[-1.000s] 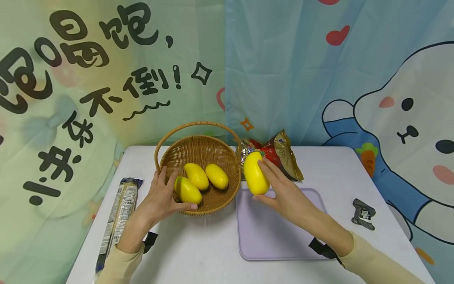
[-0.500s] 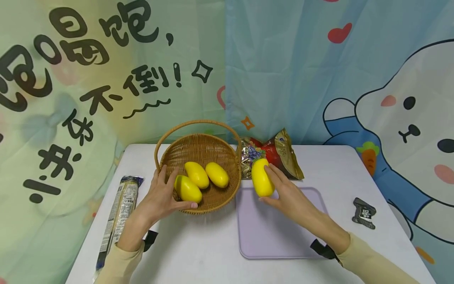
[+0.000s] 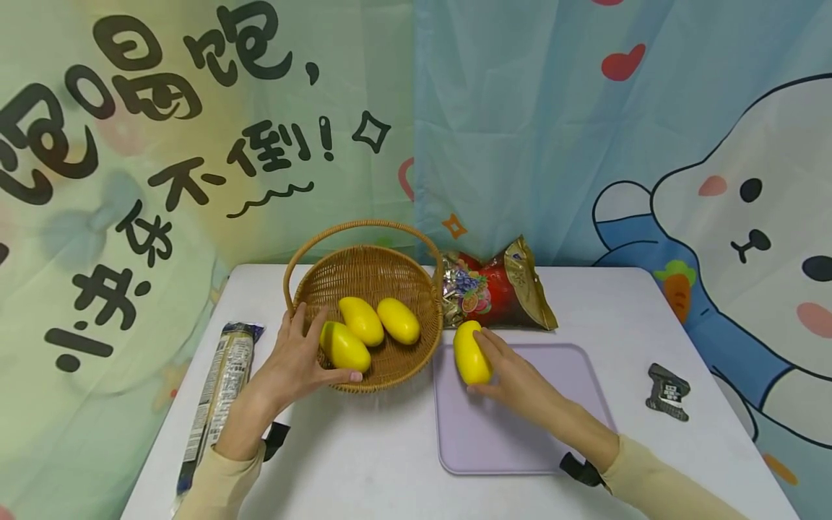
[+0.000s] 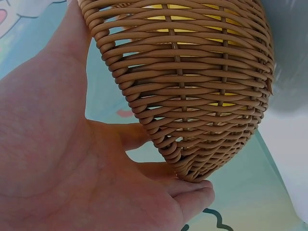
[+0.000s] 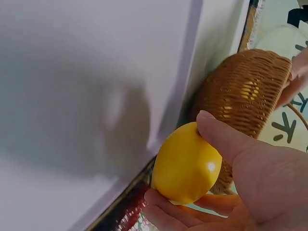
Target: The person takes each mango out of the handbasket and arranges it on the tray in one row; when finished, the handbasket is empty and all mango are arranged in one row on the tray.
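My right hand (image 3: 520, 375) pinches a yellow mango (image 3: 472, 354) between thumb and fingers, over the left part of the lilac tray (image 3: 520, 455). In the right wrist view the same mango (image 5: 187, 163) hangs apart from the tray surface, with its shadow below. My left hand (image 3: 292, 361) grips the near left rim of the brown wicker basket (image 3: 390, 379). The left wrist view has the basket's woven wall (image 4: 192, 91) close up, thumb and fingers either side of its rim. Inside the basket lie a mango with a greenish end (image 3: 344, 348) and two plainer yellow mangoes (image 3: 360, 321).
A red and gold snack bag (image 3: 503, 292) lies behind the tray, right of the basket. Along the left table edge lies a long silver and gold packet (image 3: 217, 397). A small black packet (image 3: 667, 392) is at the right. Printed cloth (image 3: 520, 144) hangs behind the table.
My right hand first moved slightly right with the mango, then came down and nearer over the tray, uncovering more of the snack bag. The left hand and basket stayed put.
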The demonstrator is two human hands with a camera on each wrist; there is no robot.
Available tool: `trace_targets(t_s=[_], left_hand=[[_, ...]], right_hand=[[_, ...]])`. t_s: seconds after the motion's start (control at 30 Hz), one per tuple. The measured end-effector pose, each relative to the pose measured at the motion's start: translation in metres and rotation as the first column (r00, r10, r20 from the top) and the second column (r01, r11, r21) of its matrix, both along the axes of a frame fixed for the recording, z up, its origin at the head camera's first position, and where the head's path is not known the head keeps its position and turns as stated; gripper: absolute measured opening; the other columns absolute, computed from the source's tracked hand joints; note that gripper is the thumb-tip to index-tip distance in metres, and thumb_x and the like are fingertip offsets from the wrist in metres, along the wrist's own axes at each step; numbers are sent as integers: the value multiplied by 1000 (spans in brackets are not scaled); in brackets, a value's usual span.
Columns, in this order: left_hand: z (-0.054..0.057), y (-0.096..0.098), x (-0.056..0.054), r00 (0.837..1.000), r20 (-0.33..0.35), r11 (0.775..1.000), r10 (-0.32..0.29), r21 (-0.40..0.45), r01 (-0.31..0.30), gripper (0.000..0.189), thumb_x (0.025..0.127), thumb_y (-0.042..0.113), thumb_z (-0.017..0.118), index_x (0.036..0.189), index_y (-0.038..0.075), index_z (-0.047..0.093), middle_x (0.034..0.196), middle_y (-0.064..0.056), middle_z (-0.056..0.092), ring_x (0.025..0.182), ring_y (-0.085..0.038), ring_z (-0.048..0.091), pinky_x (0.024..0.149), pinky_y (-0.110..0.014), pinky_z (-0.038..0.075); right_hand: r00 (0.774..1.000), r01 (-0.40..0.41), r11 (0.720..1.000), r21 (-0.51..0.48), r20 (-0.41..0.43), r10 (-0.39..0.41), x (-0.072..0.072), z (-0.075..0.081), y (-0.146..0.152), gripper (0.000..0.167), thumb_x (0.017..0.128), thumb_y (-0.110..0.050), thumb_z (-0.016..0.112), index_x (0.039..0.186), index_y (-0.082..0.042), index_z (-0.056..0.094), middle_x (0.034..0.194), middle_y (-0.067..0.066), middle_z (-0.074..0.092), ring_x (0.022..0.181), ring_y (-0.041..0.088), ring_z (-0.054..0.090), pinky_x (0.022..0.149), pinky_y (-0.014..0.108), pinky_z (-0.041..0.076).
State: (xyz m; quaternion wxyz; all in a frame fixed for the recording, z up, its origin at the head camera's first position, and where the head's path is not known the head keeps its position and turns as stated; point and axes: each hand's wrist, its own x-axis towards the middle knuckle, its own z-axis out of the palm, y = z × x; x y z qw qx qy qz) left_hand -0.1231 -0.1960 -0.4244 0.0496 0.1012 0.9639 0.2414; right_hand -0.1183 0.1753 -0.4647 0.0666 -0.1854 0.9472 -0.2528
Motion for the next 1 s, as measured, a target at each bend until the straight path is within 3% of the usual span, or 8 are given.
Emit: trace_targets(t_s=[0.3, 1.0], left_hand=[[0, -1, 1, 1000, 8, 1000, 0, 10, 0, 121, 72, 64, 83, 162, 14, 21, 162, -38, 7, 150, -59, 4, 110, -78, 26], [0, 0, 3, 1000, 0, 1000, 1, 12, -1, 120, 71, 64, 83, 163, 21, 19, 163, -37, 8, 149, -62, 4, 107, -79, 28]], right_hand=[[999, -17, 1000, -2, 43, 17, 6, -12, -9, 94, 85, -30, 84, 157, -1, 32, 163, 24, 31, 142, 44, 45, 111, 58, 41], [1000, -13, 1000, -14, 14, 14, 14, -27, -20, 98, 83, -39, 84, 157, -4, 31, 158, 27, 36, 131, 44, 55, 103, 56, 50]])
